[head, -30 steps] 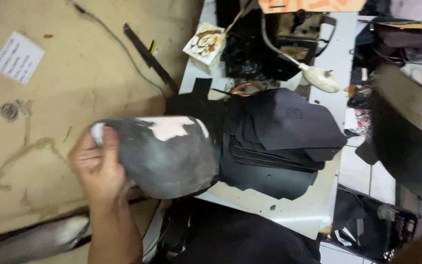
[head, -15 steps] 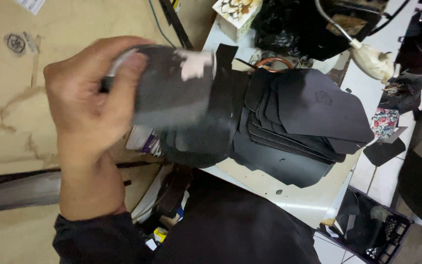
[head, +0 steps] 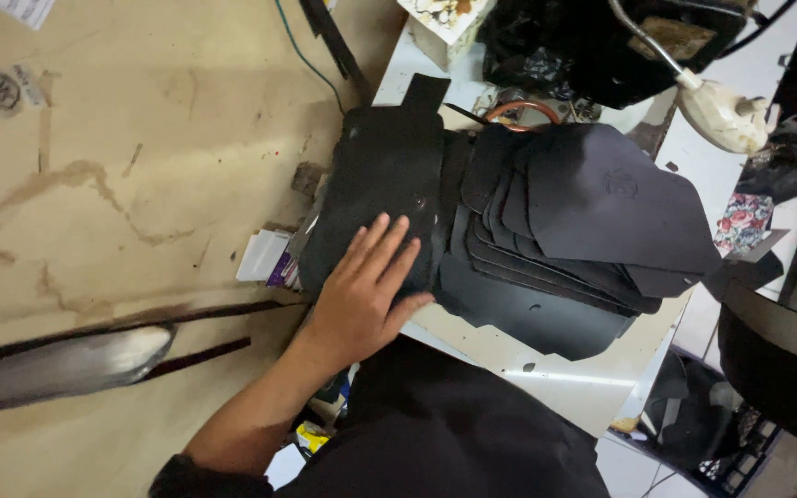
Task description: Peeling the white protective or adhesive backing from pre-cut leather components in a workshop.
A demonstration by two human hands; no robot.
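Observation:
My left hand (head: 362, 295) lies flat, palm down with fingers spread, on the near end of a black leather piece (head: 385, 171). That piece sits on top of a small pile at the left edge of a white table (head: 569, 383). Just to its right, apart from my hand, several more black leather cut pieces (head: 601, 198) are fanned out in an overlapping stack. My hand grips nothing. My right hand is out of view. My dark sleeve and clothing fill the bottom of the view.
A brown stained board (head: 140, 184) fills the left side. Behind the stack lie an orange ring-shaped handle (head: 520, 111), a white lamp head (head: 721, 111), a patterned box (head: 445, 18) and a black bag (head: 565, 46). A floral scrap (head: 740, 226) lies at the right.
My left hand held a grey-backed leather piece up, then turned it over and laid it black side up on the left pile. The hand now rests flat on it.

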